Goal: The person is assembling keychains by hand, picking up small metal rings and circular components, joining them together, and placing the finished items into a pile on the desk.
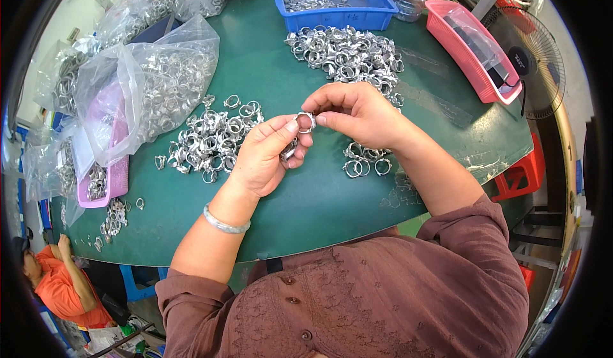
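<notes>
My left hand (260, 157) pinches a silver-coloured metal ring (313, 124) upright between thumb and fingers. At least one more ring (289, 149) is tucked in its curled lower fingers. The thumb and forefinger of my right hand (364, 115) close on the right side of the same ring. To the left of my left hand lies a loose heap of similar rings (214, 138). A larger heap of rings (345, 55) spreads beyond my right hand, and several more rings (364, 160) lie just under my right wrist.
The green table (255, 58) carries a blue tray (338, 20) of small metal parts at the back. Clear bags (166, 83) of rings and a purple basket (118, 182) stand left. A pink basket (460, 52) and a fan (530, 61) are right. A person in orange (67, 288) sits far left.
</notes>
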`<move>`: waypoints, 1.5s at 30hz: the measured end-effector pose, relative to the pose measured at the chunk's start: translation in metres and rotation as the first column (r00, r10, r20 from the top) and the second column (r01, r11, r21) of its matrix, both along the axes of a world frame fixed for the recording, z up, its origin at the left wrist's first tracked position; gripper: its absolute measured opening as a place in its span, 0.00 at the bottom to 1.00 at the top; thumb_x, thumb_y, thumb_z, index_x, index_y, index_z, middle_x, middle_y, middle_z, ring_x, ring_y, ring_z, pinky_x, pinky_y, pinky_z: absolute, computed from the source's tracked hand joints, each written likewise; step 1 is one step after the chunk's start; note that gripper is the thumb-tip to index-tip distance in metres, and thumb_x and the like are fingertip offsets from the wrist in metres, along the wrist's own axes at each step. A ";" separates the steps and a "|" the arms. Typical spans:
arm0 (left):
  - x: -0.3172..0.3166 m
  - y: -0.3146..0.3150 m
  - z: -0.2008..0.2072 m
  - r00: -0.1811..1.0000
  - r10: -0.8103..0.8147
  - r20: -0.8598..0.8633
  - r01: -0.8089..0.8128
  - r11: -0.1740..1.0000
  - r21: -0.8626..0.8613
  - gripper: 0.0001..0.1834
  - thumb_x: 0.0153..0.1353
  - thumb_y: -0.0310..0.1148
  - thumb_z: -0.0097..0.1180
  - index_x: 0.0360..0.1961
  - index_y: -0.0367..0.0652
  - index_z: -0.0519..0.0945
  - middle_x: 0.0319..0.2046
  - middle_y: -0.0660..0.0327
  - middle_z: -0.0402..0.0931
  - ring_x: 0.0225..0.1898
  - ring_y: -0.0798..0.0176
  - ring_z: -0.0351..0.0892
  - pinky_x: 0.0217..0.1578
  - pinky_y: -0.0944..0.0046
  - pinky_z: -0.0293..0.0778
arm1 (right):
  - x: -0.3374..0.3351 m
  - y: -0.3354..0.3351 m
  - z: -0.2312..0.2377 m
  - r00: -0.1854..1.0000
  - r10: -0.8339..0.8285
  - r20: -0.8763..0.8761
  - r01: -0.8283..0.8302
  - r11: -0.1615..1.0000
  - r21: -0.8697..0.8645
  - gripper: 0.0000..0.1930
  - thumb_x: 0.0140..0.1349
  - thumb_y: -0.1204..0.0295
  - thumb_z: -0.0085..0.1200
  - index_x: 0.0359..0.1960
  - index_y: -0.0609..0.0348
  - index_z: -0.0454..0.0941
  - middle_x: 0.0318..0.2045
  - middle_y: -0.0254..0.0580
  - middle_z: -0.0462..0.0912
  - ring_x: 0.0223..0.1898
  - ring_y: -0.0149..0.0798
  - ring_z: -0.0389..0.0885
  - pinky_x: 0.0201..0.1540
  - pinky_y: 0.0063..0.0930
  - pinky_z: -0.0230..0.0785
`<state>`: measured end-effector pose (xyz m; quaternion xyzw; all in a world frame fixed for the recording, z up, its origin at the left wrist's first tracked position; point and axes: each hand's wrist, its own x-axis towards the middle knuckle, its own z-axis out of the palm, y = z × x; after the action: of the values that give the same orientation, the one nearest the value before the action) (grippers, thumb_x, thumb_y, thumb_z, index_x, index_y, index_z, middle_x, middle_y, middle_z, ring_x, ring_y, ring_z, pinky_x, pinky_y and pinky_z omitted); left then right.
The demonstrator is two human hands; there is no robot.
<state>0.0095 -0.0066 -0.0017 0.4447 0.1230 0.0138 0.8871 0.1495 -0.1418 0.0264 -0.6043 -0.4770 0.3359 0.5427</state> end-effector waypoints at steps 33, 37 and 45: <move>0.004 0.006 -0.011 0.953 0.002 0.303 0.020 0.997 -0.070 0.21 0.55 0.25 0.53 0.52 0.41 0.68 0.43 0.62 0.70 0.35 0.72 0.68 0.33 0.73 0.64 | 0.022 -0.010 -0.002 0.601 -0.125 0.790 0.098 0.992 0.082 0.12 0.44 0.71 0.58 0.33 0.59 0.77 0.32 0.41 0.76 0.38 0.43 0.72 0.43 0.37 0.62; 0.004 0.007 -0.012 0.951 -0.013 0.310 0.041 0.995 -0.085 0.21 0.55 0.24 0.53 0.52 0.40 0.68 0.43 0.60 0.71 0.36 0.71 0.69 0.34 0.71 0.66 | 0.018 -0.013 -0.005 0.294 0.123 0.948 0.172 0.969 -0.179 0.16 0.39 0.66 0.63 0.33 0.55 0.78 0.35 0.39 0.73 0.44 0.41 0.66 0.45 0.35 0.58; 0.003 0.009 -0.001 0.981 -0.008 0.195 0.052 0.974 -0.219 0.16 0.59 0.30 0.47 0.48 0.37 0.69 0.43 0.56 0.71 0.39 0.63 0.74 0.31 0.69 0.73 | 0.019 -0.011 -0.006 0.406 0.089 0.909 0.129 0.980 -0.154 0.12 0.42 0.70 0.61 0.32 0.54 0.79 0.35 0.36 0.74 0.43 0.40 0.67 0.45 0.36 0.58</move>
<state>0.0129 0.0027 -0.0031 0.3407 0.0305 0.0296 0.9392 0.1684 -0.1525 0.0204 -0.7461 -0.6518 -0.0081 0.1354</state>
